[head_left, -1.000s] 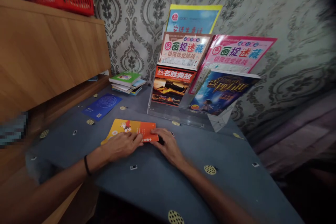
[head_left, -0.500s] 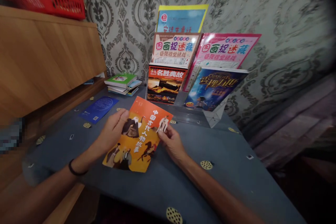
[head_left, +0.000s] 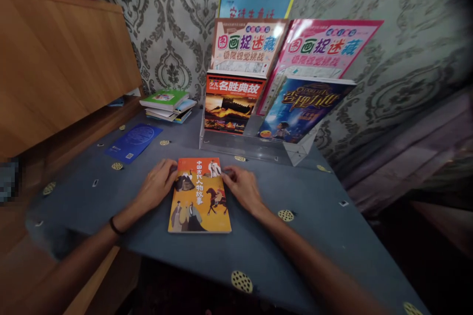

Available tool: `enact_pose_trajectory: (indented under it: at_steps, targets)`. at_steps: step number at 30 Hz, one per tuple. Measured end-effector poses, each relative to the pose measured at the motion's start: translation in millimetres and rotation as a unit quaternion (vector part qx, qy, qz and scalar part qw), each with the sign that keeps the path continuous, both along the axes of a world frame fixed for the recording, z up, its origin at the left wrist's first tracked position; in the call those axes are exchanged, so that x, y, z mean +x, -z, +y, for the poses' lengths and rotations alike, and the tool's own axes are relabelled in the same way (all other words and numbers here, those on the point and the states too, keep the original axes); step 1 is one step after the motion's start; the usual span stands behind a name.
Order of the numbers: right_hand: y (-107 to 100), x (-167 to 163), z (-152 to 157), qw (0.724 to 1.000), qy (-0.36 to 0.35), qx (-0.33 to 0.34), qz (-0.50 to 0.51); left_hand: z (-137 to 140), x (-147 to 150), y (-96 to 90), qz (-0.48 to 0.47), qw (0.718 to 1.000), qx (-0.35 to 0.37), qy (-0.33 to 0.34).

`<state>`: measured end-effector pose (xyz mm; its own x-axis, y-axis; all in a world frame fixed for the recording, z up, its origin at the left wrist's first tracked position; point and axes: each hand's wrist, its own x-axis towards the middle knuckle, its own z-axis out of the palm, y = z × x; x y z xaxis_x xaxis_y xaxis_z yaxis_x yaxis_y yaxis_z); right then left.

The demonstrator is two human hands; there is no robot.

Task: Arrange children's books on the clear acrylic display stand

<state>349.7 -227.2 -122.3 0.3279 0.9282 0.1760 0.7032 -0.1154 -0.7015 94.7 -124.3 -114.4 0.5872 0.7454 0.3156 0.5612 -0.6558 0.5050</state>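
Observation:
An orange and yellow book (head_left: 201,202) with illustrated figures and white Chinese title characters lies face up, at or very near the tabletop, in the middle of the head view. My left hand (head_left: 159,182) is closed at its upper left edge, fingertips against the side. At the upper right edge, my right hand (head_left: 244,188) grips the other side with thumb and fingers bent. The fingertips under the edges are partly hidden. A dark band circles my left wrist.
Behind stands a clear acrylic rack (head_left: 258,150) of several upright books, including a blue one (head_left: 303,108). At the left are a blue booklet (head_left: 135,142) and a book stack (head_left: 168,106). A wooden cabinet (head_left: 66,69) borders the patterned tablecloth (head_left: 295,251).
The orange book has turned from tilted to nearly straight and come down flatter toward the table, both hands moving with it. My view has tipped downward slightly.

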Motion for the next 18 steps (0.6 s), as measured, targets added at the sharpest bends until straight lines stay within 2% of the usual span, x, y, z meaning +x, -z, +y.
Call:
enact_pose_trajectory:
  at_steps: [2, 3, 6, 8, 10, 12, 15, 18]
  targets:
    - [-6, -7, -2, 0.997, -0.023, 0.022, -0.067, 4, 6, 6.8, -0.005, 0.999, 0.02, 0.03]
    - [-8, -14, -2, 0.993, -0.062, 0.04, -0.09, 5, 9, 11.6, -0.003, 0.999, 0.026, 0.04]
    - [-6, -43, 5, 0.957, -0.238, 0.08, -0.144, 9, 14, 27.5, 0.004, 0.998, 0.04, 0.053]
    - [-2, -59, 16, 0.932, -0.314, 0.06, -0.172, 10, 14, 36.3, 0.002, 0.997, 0.051, 0.057]
    - [3, -65, 30, 0.925, -0.327, 0.029, -0.191, 10, 14, 42.1, 0.004, 0.997, 0.06, 0.054]
    - [8, -58, 43, 0.933, -0.299, 0.011, -0.2, 10, 13, 45.1, 0.021, 0.997, 0.061, 0.041]
    - [16, -33, 53, 0.946, -0.256, 0.007, -0.2, 11, 13, 46.3, 0.056, 0.996, 0.058, 0.027]
    - [27, -7, 52, 0.952, -0.253, 0.012, -0.172, 13, 13, 43.7, 0.088, 0.993, 0.069, 0.031]
